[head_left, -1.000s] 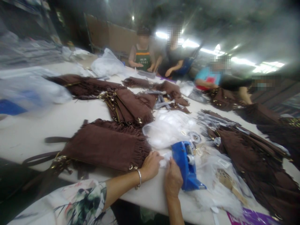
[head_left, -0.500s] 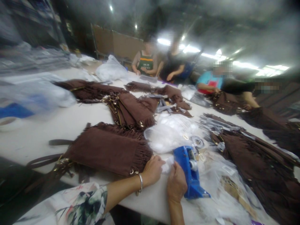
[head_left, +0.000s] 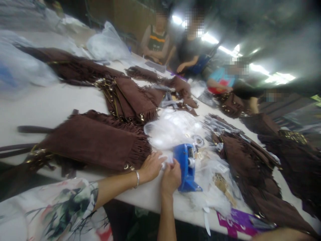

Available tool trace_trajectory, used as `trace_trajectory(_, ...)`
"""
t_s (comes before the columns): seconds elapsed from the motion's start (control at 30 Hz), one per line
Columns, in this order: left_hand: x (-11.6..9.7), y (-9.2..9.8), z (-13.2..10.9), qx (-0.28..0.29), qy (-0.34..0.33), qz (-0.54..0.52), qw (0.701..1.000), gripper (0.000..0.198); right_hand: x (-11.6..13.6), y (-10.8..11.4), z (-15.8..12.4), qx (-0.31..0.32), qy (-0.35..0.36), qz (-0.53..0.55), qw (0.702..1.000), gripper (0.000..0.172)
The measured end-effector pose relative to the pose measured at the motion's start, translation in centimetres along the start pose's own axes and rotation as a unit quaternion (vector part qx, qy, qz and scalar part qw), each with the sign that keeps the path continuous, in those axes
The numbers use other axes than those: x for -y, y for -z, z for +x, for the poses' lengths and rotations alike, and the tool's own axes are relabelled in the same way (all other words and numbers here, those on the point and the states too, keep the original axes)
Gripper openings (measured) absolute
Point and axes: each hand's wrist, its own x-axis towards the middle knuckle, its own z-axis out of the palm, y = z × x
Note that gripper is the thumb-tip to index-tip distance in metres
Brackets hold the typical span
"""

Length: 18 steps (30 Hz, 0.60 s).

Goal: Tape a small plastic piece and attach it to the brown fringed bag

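My left hand (head_left: 150, 166) and my right hand (head_left: 171, 176) meet at the near edge of the white table (head_left: 62, 103), fingers pinched together on a small piece of white wrapping (head_left: 167, 159). A brown fringed suede bag (head_left: 92, 142) with gold hardware lies just left of my left hand, its corner ring touching the wrist side. A blue tape dispenser (head_left: 186, 166) stands right beside my right hand. The frame is blurred, so the wrapped item itself cannot be made out.
A heap of white plastic bags (head_left: 173, 129) lies behind the dispenser. More brown fringed bags (head_left: 130, 100) are stacked mid-table and at the right (head_left: 250, 167). A purple sheet (head_left: 235, 222) lies at the near right edge. Several people sit along the far side (head_left: 156, 43).
The camera has tilted down and shifted, so everything sits higher and further left in view. Both hands stay pinched on the white piece beside the dispenser.
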Motion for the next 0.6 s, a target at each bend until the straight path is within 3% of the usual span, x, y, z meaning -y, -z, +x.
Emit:
trace_trajectory(0.4, 0.1, 0.1, 0.0, 0.022, -0.016, 0.062, 0.998, 0.039, -1.2, 2.0, 0.7, 0.104, -0.022, 0.1, 0.989, 0.04)
trace_trajectory(0.6, 0.5, -0.3, -0.5, 0.014, -0.04, 0.065, 0.997, 0.044, -1.4, 3.5, 0.2, 0.197, -0.04, 0.16, 0.966, 0.039)
